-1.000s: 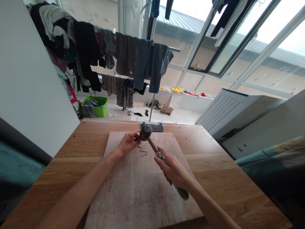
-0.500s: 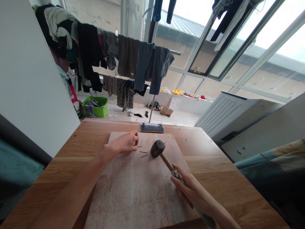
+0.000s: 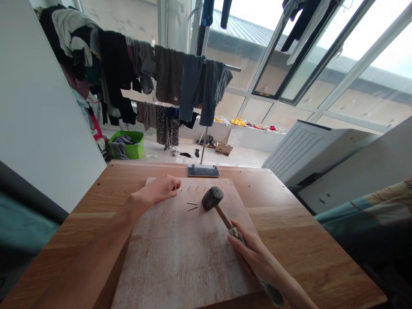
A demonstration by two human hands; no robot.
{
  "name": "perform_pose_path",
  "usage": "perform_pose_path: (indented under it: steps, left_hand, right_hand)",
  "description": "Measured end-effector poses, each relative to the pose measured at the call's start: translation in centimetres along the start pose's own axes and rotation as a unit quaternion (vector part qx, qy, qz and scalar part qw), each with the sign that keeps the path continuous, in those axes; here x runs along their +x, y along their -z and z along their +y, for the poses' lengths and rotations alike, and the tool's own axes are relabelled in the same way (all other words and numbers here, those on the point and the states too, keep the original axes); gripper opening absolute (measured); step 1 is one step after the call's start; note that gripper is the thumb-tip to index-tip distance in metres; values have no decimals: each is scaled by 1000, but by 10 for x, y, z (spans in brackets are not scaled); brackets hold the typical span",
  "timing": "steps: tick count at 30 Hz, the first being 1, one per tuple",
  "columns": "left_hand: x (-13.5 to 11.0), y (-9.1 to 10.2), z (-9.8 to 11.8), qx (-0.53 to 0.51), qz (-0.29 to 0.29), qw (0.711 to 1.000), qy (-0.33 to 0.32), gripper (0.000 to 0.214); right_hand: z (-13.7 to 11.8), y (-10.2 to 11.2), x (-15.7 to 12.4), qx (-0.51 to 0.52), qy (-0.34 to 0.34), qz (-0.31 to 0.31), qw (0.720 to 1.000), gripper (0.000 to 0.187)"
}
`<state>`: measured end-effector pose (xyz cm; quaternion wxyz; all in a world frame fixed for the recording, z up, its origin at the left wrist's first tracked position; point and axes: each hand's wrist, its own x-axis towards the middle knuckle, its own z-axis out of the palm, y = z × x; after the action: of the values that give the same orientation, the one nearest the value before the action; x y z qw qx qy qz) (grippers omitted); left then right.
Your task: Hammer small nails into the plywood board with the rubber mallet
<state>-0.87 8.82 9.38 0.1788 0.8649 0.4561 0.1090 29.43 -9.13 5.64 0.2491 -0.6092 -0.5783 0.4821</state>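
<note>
My left hand is closed in a pinch over the far left part of a worn wooden board. A small bright end of a nail shows at its fingertips. Right of it, several thin nails stand upright in a row along the board's far side. Two loose nails lie flat nearer to me. Wrapped round the handle of a rubber mallet is my right hand. The mallet's black head is over the board, right of the loose nails, and partly hides the row.
The board lies on a wooden table. A phone sits by the table's far edge, just beyond the board. Past the table are a rack of hanging clothes, a green basket and a white ribbed panel.
My left hand has drawn left, away from the loose nails, and the nail that lay by its fingers is now in its pinch. The mallet has hardly moved; the view has shifted slightly.
</note>
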Motion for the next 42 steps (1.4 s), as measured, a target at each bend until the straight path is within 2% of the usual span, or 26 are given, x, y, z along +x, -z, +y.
perform_pose_path:
  steps: [7, 10, 14, 18, 22, 29, 36, 42]
  left_hand:
    - [8, -12, -9, -32, 39, 998, -44, 14]
    - [13, -26, -18, -125, 63, 988, -71, 11]
    - [17, -42, -28, -239, 68, 967, -50, 17]
    - [17, -43, -32, -226, 87, 969, -47, 20]
    - [15, -42, -33, -216, 95, 971, -45, 23]
    - [15, -48, -34, -232, 116, 965, -44, 19]
    - [16, -50, -37, -243, 122, 960, -64, 18]
    - [17, -51, -39, -227, 109, 964, -82, 17]
  right_hand:
    - [10, 0, 3, 3, -2, 7, 1000, 68]
    - [10, 1, 3, 9, 1, 1, 1000, 66]
    - [6, 1, 4, 46, -1, -7, 999, 66]
    - [-7, -7, 10, 84, 5, 15, 996, 62]
    - [-31, -15, 23, 92, 44, 32, 994, 55]
    - [-72, -32, 43, 57, 79, 14, 995, 48]
    - [-71, -49, 49, 18, 73, 4, 997, 50]
    - [-64, -50, 50, -42, 65, 9, 997, 50]
